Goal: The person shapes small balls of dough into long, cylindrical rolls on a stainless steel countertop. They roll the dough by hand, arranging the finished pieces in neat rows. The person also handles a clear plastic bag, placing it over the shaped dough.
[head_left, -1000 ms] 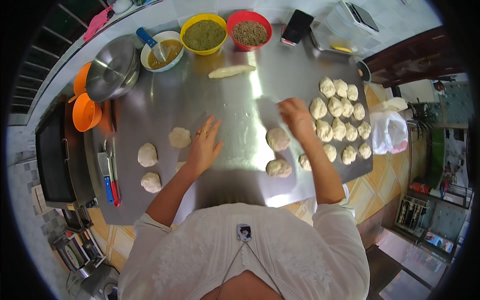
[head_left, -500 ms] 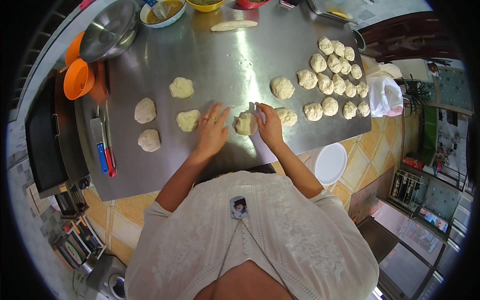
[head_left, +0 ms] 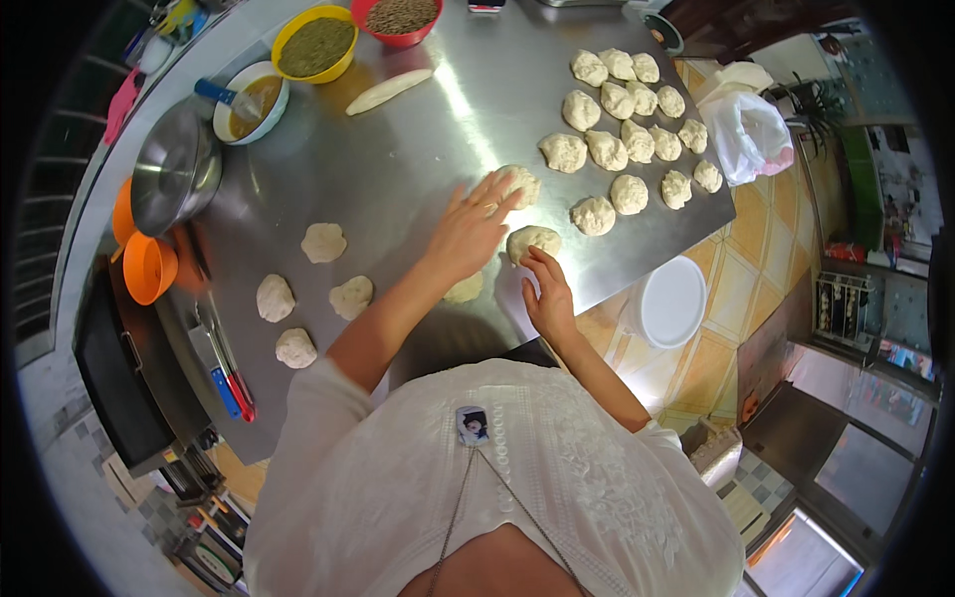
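Observation:
My left hand (head_left: 473,227) reaches forward over the steel table with its fingers stretched out. Its fingertips rest at the left edge of a pale dough piece (head_left: 522,186) and partly cover it. Closer to me, the fingertips of my right hand (head_left: 547,294) touch the near side of another rounded dough lump (head_left: 534,242), the fingers slightly bent and apart. Beside my left forearm lies a flattened dough piece (head_left: 464,289), partly hidden by the arm. Several smoother dough pieces (head_left: 323,243) sit to the left of that arm.
Several dough lumps (head_left: 607,150) fill the table's right side. At the back are a dough strip (head_left: 389,92), a yellow bowl (head_left: 316,45), a red bowl (head_left: 398,20) and a bowl with a brush (head_left: 263,99). Handled tools (head_left: 224,363) lie left; a white bucket (head_left: 670,302) stands below the right edge.
The view has turned, shifting the table in the picture. Both hands have left the dough piece between them; the left reached to a farther lump, the right to a lump on the right.

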The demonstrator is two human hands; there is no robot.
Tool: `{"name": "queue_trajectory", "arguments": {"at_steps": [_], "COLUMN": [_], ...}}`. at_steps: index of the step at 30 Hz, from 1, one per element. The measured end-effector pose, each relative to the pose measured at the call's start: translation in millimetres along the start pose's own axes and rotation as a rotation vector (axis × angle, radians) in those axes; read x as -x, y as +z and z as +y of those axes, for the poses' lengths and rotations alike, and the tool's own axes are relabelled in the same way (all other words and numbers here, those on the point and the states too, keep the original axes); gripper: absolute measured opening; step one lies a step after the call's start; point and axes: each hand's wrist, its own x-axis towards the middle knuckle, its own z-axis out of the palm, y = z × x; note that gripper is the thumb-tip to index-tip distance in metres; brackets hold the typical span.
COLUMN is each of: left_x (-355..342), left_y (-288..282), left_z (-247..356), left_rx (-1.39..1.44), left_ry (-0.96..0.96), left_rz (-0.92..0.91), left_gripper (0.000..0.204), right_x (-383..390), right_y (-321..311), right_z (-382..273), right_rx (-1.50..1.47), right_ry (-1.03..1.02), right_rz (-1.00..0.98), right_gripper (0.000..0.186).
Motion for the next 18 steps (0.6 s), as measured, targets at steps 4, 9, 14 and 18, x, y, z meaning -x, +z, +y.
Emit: {"name": "queue_trajectory", "arguments": {"at_steps": [4, 9, 14, 18], "left_x": [-39.8, -11.2, 113.1, 124.3], "left_y": [71.9, 34.8, 31.0, 19.4], "left_z": [-9.8, -13.4, -9.5, 6.7], "left_rx": [-0.007, 0.312, 0.067, 0.478], "left_ry": [0.045, -0.051, -0.072, -0.521], "left_rz": [-0.114, -0.050, -0.252, -0.131], "left_gripper": [0.052, 0.051, 0.054, 0.061], "right_x": [5.9, 15.3, -23.0, -32.9], "right_y": [-2.0, -9.0, -7.0, 6.0], "right_z": [6.7, 20.6, 29.5, 13.6], "right_rx": [-0.028, -0.003, 0.146, 0.184], "right_ry": [0.032, 0.063, -0.002, -0.073], "right_rz": [-0.019, 0.063, 0.153, 0.101], "right_gripper": [0.030, 0.031, 0.039, 0.030]}}
